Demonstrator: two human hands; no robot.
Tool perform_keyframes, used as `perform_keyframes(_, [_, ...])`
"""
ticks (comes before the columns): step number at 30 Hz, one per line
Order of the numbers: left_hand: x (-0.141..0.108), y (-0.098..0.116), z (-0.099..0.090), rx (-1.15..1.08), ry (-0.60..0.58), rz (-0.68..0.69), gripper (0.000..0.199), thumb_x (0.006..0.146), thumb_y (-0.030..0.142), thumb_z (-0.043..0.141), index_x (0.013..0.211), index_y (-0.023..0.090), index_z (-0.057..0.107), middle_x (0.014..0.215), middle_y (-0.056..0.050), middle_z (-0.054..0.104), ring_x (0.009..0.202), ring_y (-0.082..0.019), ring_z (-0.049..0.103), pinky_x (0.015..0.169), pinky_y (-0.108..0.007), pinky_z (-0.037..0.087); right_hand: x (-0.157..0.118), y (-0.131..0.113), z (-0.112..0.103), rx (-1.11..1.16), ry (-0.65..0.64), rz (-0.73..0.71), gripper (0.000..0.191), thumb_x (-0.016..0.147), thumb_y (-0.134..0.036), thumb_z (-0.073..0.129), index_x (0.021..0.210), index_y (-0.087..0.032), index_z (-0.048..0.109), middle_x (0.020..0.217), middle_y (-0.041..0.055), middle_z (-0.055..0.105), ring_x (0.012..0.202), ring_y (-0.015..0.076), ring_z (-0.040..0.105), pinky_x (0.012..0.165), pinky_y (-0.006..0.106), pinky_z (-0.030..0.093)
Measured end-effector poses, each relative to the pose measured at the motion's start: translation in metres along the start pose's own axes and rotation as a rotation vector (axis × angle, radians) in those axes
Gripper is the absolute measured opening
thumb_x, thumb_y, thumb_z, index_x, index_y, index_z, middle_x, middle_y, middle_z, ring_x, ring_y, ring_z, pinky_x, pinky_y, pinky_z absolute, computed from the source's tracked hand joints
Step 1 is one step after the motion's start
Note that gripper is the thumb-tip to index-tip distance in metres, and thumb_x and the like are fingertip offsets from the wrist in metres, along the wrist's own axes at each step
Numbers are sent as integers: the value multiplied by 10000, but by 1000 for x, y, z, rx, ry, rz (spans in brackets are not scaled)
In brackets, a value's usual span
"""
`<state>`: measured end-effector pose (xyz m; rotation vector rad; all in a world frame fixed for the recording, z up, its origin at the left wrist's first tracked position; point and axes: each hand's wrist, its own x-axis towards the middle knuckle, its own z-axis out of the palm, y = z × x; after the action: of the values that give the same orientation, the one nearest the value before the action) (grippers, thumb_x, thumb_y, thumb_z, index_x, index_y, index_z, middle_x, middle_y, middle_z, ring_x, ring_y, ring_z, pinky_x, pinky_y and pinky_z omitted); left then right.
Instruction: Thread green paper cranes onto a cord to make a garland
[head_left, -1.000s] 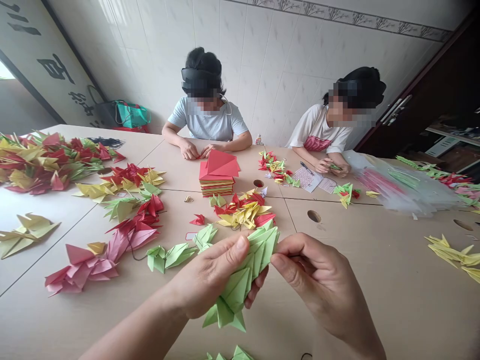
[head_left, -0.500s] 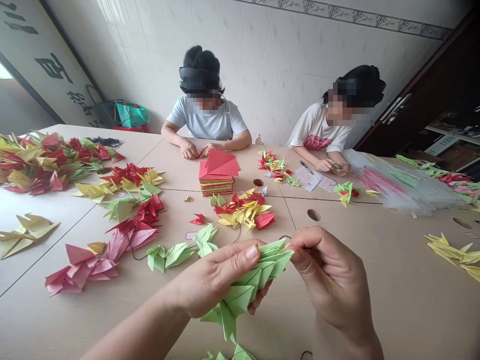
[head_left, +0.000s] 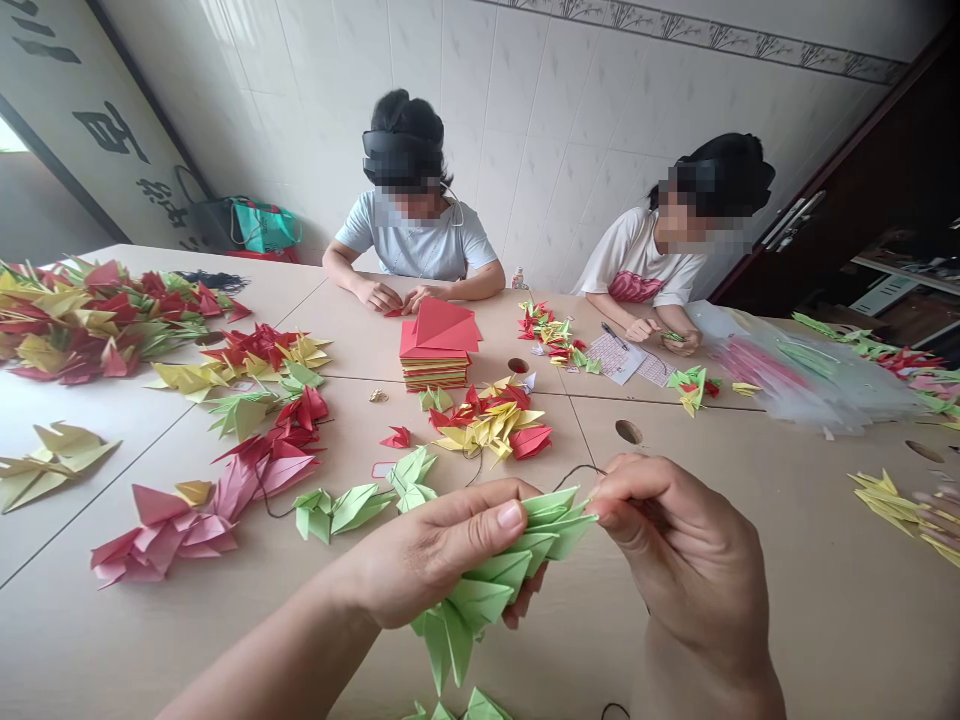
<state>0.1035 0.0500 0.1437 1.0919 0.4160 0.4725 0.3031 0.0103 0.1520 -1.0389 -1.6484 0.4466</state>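
My left hand (head_left: 427, 555) grips a stacked string of green paper cranes (head_left: 495, 580) just above the beige table (head_left: 787, 560). The stack points up and right towards my right hand (head_left: 675, 560). That hand pinches a thin dark thread (head_left: 574, 470) right at the tip of the stack. The thread loops back over the table towards a heap of yellow and red cranes (head_left: 491, 415). More green cranes (head_left: 360, 500) lie to the left of my left hand.
Two people sit across the table, folding paper. A stack of coloured paper sheets (head_left: 436, 350) stands in the middle. Pink cranes (head_left: 195, 510) and mixed crane heaps (head_left: 90, 315) cover the left side. A clear plastic bag (head_left: 802, 375) and yellow cranes (head_left: 900, 505) lie right.
The green crane stack has tilted from upright towards the right. My right hand shifted right and now draws the dark thread out at the stack's tip.
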Motion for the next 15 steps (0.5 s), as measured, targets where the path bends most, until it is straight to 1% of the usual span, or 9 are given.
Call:
perform_keyframes(3, [0,1,1,-19,-40,-17,385,921,521,510,933,145,593,858,-69,623,690,-143,589,632,-254,450,1,2,-1,19,1,-20,111,908,-204,630,815,-235,579,633,-50,522,529,93,419,476,226,315])
perform_keyframes(6, [-1,1,1,-45,-46,-20,387,908,529,533,948,147,582,842,-58,617,686,-134,584,628,-244,439,-1,3,1,55,19,-27,106,905,-194,629,819,-236,583,617,-49,498,525,102,407,486,243,306])
perform_keyframes(11, [-3,1,0,-56,-40,-57,379,897,528,556,955,155,575,796,-38,611,657,-123,582,577,-219,417,-2,4,7,85,105,-63,101,890,-181,638,815,-236,600,598,-43,482,502,113,393,498,270,311])
perform_keyframes(15, [-4,4,0,-41,-24,-66,396,875,543,579,960,156,583,801,-31,597,660,-126,570,583,-228,421,-1,0,11,87,175,-58,114,888,-196,639,786,-240,618,566,-41,473,477,113,385,479,281,312])
